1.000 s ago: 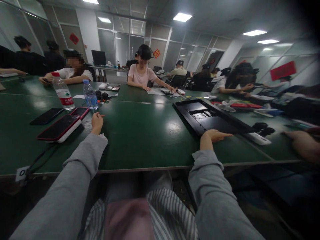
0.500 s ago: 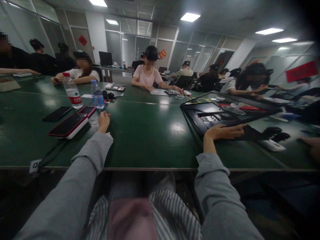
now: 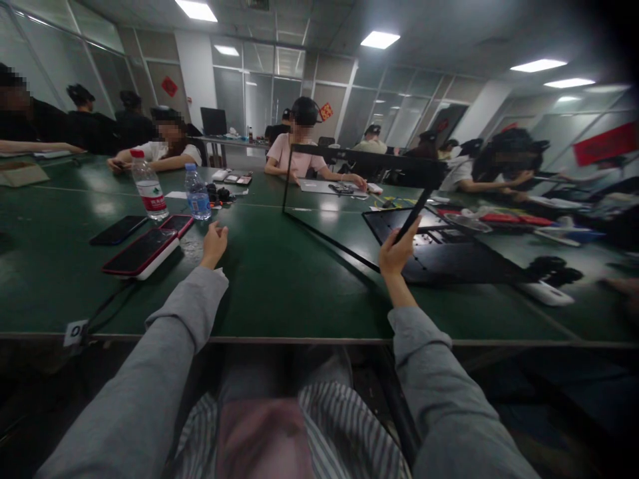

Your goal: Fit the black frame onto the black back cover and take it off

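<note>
My right hand [image 3: 396, 251] is closed on the near bar of a thin black rectangular frame [image 3: 364, 159], which stands tilted up off the green table [image 3: 279, 279]. Under and behind the frame lies a flat black panel [image 3: 449, 256] with small parts showing inside. My left hand [image 3: 213, 245] rests on the table with its fingers loosely curled, holding nothing, just right of a red-edged phone on a white block [image 3: 142, 251].
Two water bottles [image 3: 150, 193] and more phones [image 3: 117, 229] sit at the left. A white bar and black round parts [image 3: 552, 279] lie at the right. Several people sit round the far and right sides of the table. A cable [image 3: 107, 303] runs off the near edge.
My right hand has gone from lying on the black panel's near edge to gripping the frame, which has swung up off the panel to stand nearly upright. The left hand stayed put.
</note>
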Demonstrator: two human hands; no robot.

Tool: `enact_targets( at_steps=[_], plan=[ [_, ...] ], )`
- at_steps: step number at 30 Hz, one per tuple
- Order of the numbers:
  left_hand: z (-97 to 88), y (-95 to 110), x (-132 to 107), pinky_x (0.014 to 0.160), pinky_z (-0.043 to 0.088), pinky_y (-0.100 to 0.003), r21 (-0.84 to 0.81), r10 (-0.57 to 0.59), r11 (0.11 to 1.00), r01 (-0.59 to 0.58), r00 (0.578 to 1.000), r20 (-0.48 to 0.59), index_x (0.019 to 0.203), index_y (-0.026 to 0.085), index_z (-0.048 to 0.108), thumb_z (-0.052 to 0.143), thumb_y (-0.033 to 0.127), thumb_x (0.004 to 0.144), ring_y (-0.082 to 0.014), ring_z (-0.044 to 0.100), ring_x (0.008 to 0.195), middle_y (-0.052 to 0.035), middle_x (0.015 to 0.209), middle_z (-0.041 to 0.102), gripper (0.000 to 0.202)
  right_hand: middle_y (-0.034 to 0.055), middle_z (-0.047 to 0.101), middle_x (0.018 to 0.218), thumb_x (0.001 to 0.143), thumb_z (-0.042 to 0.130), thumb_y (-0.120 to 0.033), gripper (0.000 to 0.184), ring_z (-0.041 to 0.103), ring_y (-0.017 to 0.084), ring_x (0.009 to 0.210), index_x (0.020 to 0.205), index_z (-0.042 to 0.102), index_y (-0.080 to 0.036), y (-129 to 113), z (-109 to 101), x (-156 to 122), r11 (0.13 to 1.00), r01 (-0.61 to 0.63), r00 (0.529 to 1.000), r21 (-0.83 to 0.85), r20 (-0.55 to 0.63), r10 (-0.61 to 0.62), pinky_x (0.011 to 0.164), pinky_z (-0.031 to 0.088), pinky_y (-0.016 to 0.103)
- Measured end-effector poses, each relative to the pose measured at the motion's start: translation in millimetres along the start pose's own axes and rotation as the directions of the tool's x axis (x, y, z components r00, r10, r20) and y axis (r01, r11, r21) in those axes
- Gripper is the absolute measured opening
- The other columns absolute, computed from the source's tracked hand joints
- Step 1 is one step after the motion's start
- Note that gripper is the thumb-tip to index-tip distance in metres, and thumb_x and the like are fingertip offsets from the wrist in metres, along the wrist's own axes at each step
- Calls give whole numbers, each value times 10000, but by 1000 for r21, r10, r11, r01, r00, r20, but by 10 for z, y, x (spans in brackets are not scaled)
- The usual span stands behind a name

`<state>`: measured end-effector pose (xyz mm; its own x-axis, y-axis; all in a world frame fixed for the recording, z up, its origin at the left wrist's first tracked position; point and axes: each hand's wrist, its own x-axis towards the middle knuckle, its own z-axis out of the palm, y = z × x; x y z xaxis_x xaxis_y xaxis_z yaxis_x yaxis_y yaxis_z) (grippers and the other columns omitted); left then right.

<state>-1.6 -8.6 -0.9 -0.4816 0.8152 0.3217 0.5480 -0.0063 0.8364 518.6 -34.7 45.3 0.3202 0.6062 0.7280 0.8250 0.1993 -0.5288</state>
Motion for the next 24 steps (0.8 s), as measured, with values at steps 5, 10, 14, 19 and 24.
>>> enact_targets(
  at_steps=[5, 10, 14, 19, 24],
  plan=[
    [61, -16, -10, 1180, 518, -455, -64, 77, 995, -76, 997, 6, 1594, 113, 535, 671, 323, 1033, -312, 719, 1305, -243, 1474, 686, 615, 233, 730, 1314, 1054, 364, -377, 749, 730, 365, 1232, 1755, 336, -114, 46, 91, -29, 991, -64, 998, 114, 4, 64, 1178, 526, 576],
    [63, 10, -18, 1114, 565, -418, -125, 62, 990, -60, 998, 9, 1585, 163, 534, 703, 389, 1035, -298, 736, 1285, -218, 1509, 674, 618, 189, 790, 1138, 1022, 418, -386, 784, 753, 347, 1125, 1742, 352, -82, 126, 227, -18, 989, -57, 996, 133, 72, 48, 1125, 542, 524],
    [9, 108, -79, 758, 622, -325, -216, -38, 975, 62, 993, 115, 1472, 151, 602, 518, 404, 1117, -195, 763, 775, -153, 1190, 809, 444, 168, 800, 1043, 1006, 483, -437, 725, 774, 344, 1010, 1653, 474, -111, 304, 349, 9, 982, -151, 981, 116, 140, 134, 1061, 570, 508],
    [-63, 182, -146, 628, 567, -283, -185, -141, 970, 155, 986, 86, 1193, 122, 749, 673, 265, 969, -169, 681, 633, -114, 952, 819, 276, 83, 753, 861, 817, 698, -378, 651, 734, 290, 795, 1401, 616, -101, 519, 505, 22, 925, -362, 871, 116, 397, 290, 971, 617, 510],
    [-81, 93, -88, 802, 629, -388, -45, -186, 980, 193, 976, 116, 1080, 112, 802, 642, 169, 892, -255, 768, 789, -145, 922, 815, 254, 39, 771, 953, 717, 711, -253, 519, 758, 239, 868, 1229, 647, -196, 538, 594, 1, 817, -481, 791, 317, 559, 249, 1016, 631, 498]
  ],
)
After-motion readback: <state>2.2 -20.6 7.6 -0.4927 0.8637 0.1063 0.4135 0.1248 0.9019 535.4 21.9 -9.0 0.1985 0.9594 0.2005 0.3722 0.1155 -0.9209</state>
